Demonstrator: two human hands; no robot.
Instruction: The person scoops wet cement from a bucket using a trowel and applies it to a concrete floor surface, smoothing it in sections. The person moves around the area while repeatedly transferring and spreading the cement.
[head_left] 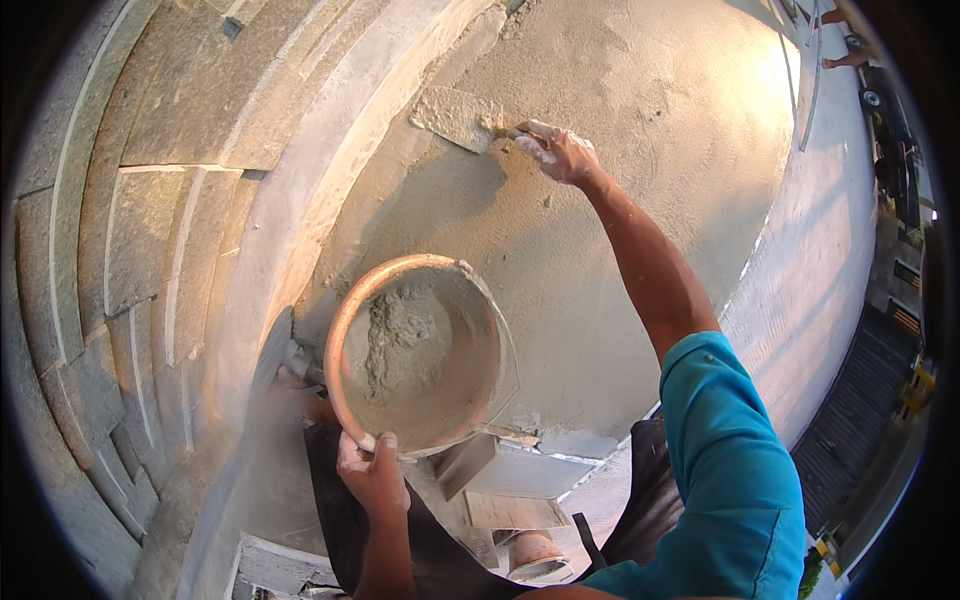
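Observation:
My left hand [378,480] grips the near rim of an orange plastic bucket [338,345], thumb over the edge. The bucket is tilted so its inside shows, partly filled with wet grey mortar [398,330]. A wire handle [515,360] hangs at its right side. Farther off, my right hand [560,152] is closed around the handle of a trowel [455,116]. Mortar coats the blade, which lies against the plastered surface [640,200]. White, dried-looking smears cover the right fingers.
Stone cladding [150,235] rises at the left, bordered by a pale ledge [290,170]. Below the bucket are boards [515,511] and a second bucket [538,552]. A bare foot [290,378] shows left of the bucket. Another person's limb [848,59] appears at far right, near a vehicle [872,100].

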